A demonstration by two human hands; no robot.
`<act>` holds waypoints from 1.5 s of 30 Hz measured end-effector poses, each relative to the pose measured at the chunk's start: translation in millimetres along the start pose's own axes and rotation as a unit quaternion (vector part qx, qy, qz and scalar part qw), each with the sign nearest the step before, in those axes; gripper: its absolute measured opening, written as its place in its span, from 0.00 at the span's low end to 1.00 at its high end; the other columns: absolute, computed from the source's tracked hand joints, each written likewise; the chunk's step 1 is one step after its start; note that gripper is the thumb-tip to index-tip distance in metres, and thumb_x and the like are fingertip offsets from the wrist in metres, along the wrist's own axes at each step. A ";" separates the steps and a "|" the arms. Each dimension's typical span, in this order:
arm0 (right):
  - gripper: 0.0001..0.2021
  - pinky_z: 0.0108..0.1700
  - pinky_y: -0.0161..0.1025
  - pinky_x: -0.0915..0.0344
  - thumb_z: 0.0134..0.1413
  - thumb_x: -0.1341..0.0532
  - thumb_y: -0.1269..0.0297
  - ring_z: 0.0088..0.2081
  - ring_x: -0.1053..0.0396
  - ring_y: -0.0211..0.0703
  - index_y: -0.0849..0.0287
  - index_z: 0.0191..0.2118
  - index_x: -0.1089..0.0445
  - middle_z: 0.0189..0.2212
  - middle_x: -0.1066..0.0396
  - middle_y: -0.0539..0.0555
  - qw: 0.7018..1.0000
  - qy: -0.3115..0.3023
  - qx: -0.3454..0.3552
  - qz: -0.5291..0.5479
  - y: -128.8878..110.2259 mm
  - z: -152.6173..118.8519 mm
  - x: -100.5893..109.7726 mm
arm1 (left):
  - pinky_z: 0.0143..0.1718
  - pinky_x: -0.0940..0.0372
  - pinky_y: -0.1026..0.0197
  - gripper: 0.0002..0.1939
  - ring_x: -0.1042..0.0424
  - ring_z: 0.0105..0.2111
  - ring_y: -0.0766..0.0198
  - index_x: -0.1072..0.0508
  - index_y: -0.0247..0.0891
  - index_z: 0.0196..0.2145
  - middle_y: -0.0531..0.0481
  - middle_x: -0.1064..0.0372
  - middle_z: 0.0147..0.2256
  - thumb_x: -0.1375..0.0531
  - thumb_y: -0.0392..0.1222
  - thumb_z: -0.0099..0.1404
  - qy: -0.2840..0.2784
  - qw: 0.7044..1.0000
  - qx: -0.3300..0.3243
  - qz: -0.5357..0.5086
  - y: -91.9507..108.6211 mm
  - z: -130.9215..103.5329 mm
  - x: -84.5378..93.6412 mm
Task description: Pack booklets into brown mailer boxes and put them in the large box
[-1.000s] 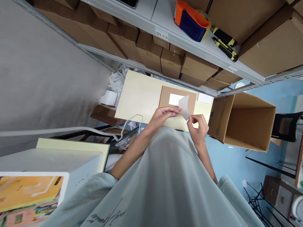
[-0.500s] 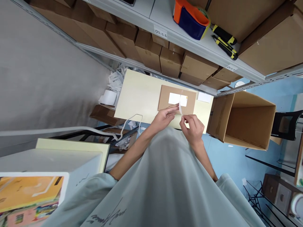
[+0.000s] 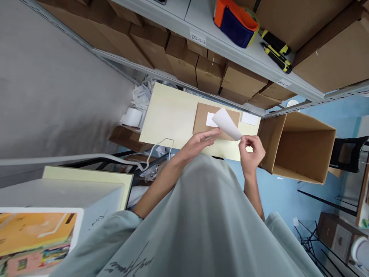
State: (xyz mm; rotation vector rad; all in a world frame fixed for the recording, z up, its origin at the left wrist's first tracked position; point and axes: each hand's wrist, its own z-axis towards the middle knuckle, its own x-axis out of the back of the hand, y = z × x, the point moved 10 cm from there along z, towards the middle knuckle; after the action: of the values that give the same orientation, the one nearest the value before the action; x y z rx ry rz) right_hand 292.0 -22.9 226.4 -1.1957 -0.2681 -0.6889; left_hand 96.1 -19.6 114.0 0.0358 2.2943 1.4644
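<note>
Our right hand (image 3: 251, 153) pinches a curled white paper sheet (image 3: 226, 122). Left hand (image 3: 197, 144), open, grips nothing; we should pull gently.

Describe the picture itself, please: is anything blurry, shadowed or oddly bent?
In the head view, light is fairly even, with the white sheet in the right hand bright and almost featureless; in the same view, the open carton is darker inside, the orange packet looks slightly soft, and the grey shelf slants steeply, perhaps partly from wide-angle stretch.
</note>
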 end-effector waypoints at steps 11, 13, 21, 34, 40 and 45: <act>0.09 0.31 0.39 0.30 0.70 0.36 0.57 0.28 0.30 0.38 0.54 0.37 0.26 0.30 0.29 0.48 0.999 0.008 -0.033 0.033 4.6 2.0 6.8 | 0.77 0.46 0.37 0.14 0.38 0.74 0.41 0.11 0.47 0.45 0.44 0.28 0.68 0.28 0.55 0.66 -0.001 1.000 -0.017 -0.003 21.4 -4.8 -4.0; 0.10 0.31 0.40 0.29 0.70 0.36 0.57 0.28 0.30 0.39 0.54 0.37 0.26 0.30 0.29 0.49 0.998 0.006 -0.041 0.038 5.1 1.0 5.6 | 0.74 0.43 0.36 0.13 0.37 0.74 0.39 0.11 0.46 0.42 0.43 0.27 0.67 0.28 0.55 0.66 0.005 1.000 -0.023 0.003 28.0 -6.0 -5.9; 0.08 0.31 0.39 0.29 0.71 0.36 0.59 0.28 0.29 0.38 0.54 0.38 0.27 0.31 0.29 0.49 0.998 -0.003 -0.037 0.046 4.8 0.4 5.0 | 0.69 0.37 0.37 0.12 0.31 0.69 0.38 0.13 0.43 0.36 0.41 0.27 0.67 0.27 0.54 0.65 0.011 1.000 -0.021 0.006 35.2 -8.7 -9.3; 0.07 0.32 0.41 0.29 0.73 0.39 0.65 0.30 0.27 0.41 0.51 0.39 0.26 0.30 0.24 0.51 0.986 -0.081 0.125 -0.075 -22.3 -9.3 -11.9 | 0.64 0.29 0.42 0.26 0.19 0.55 0.47 0.17 0.40 0.43 0.38 0.20 0.58 0.27 0.66 0.63 0.110 0.993 -0.042 -0.028 32.7 2.8 5.1; 0.06 0.33 0.40 0.33 0.71 0.37 0.69 0.30 0.26 0.39 0.50 0.42 0.24 0.33 0.21 0.50 0.936 -0.175 0.258 -0.165 -25.4 -41.1 -45.2 | 0.53 0.23 0.50 0.29 0.19 0.43 0.55 0.22 0.39 0.39 0.45 0.18 0.40 0.21 0.63 0.52 0.156 0.987 -0.020 -0.035 15.4 22.1 13.1; 0.07 0.34 0.39 0.33 0.73 0.38 0.68 0.31 0.26 0.39 0.51 0.43 0.23 0.34 0.21 0.51 0.930 -0.243 0.226 -0.156 -17.7 -55.8 -64.1 | 0.47 0.24 0.53 0.25 0.21 0.41 0.56 0.23 0.40 0.36 0.50 0.22 0.34 0.21 0.57 0.50 0.179 0.983 0.021 -0.042 -8.6 23.7 20.2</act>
State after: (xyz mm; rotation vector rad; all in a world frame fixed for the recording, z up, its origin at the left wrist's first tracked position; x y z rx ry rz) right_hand 222.9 -55.3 185.1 -0.8652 -0.9981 -0.5489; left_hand 87.8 1.8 91.3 -0.3336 2.5711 1.4769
